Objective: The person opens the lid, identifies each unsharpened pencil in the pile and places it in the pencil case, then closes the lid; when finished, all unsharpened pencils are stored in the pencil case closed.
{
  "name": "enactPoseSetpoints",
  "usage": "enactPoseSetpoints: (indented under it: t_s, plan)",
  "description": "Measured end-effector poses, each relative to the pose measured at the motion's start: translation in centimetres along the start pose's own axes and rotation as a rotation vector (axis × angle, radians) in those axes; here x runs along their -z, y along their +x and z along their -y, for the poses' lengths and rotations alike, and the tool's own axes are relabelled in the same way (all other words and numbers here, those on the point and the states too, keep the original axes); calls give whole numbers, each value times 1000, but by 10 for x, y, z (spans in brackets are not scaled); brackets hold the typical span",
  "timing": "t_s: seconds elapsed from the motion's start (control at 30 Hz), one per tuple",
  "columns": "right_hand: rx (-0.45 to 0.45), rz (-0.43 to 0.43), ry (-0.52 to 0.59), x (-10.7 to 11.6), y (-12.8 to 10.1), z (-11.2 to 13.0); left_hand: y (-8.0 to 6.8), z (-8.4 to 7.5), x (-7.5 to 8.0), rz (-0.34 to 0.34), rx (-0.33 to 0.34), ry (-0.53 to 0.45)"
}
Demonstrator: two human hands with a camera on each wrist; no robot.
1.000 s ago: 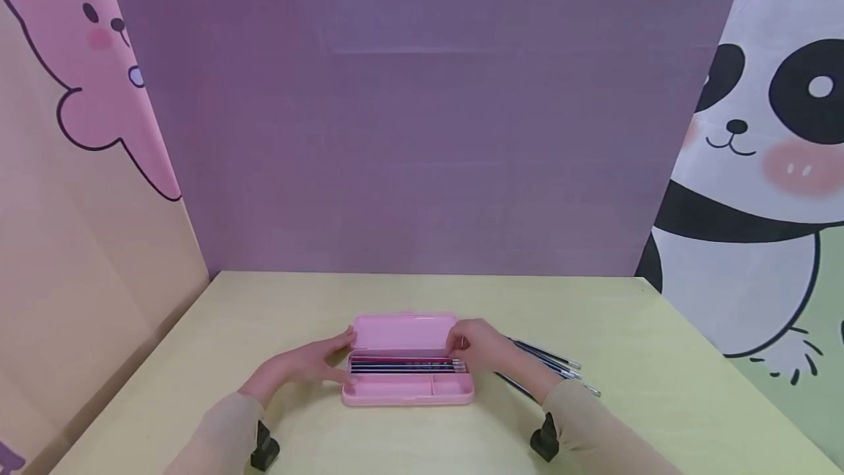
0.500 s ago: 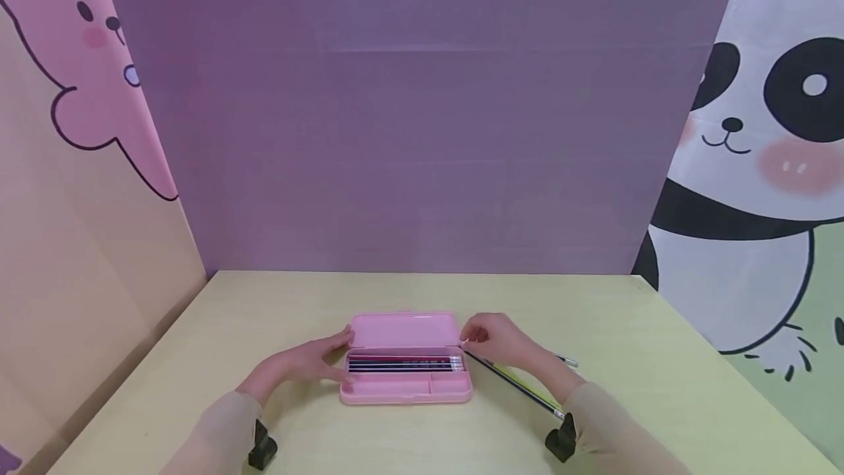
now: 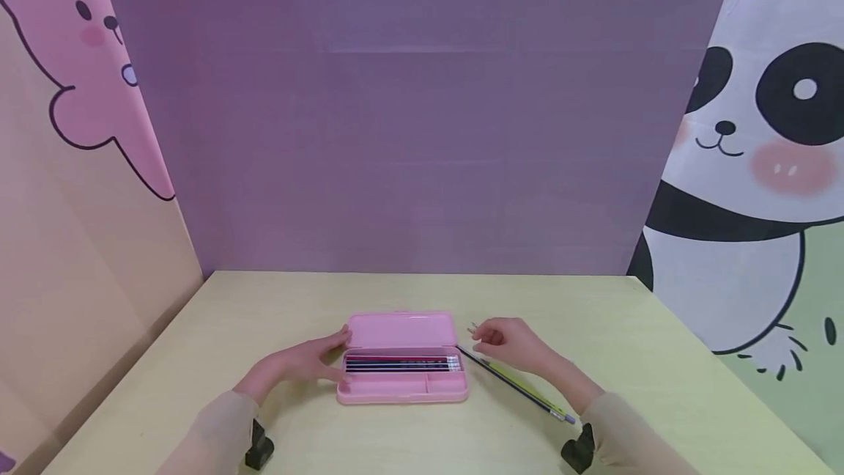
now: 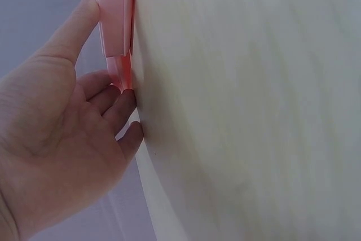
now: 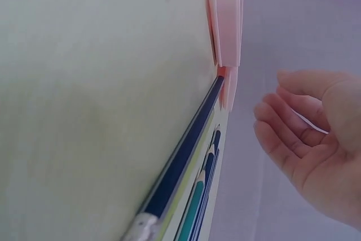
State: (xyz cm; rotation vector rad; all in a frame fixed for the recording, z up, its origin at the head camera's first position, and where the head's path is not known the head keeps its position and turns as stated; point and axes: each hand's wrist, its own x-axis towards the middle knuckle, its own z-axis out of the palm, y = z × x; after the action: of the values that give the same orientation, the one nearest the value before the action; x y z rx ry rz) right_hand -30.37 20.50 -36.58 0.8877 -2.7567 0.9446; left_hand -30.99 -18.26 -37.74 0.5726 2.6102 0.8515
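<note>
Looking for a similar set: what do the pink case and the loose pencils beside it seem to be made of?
The pink case looks like moulded plastic, smooth and matte, with thin, even walls. The loose pencils look like painted wood with a glossy coat; one shows a sharpened tip, another apparently a metal band near its end.

Your pencil case (image 3: 402, 358) looks like smooth pink plastic with a soft satin sheen, thin enough at the edge to glow translucent in the left wrist view. The pencils (image 3: 404, 363) inside it, and the loose pencils (image 3: 517, 383) beside it, have glossy lacquered barrels; one loose pencil ends in a dull metal ferrule. Your table (image 3: 626, 343) is a matt pale yellow-green, smooth with faint streaks. The backdrop (image 3: 422, 130) looks like matt printed cloth or paper. Your sleeves (image 3: 217, 431) are soft beige knit.
</note>
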Motion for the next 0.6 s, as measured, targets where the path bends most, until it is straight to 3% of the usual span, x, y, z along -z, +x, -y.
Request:
enactPoseSetpoints:
  t_s: [0.6]
  plan:
    - [-85,9,55,5,-37,-10,0,-3,0,-5,4,-5]
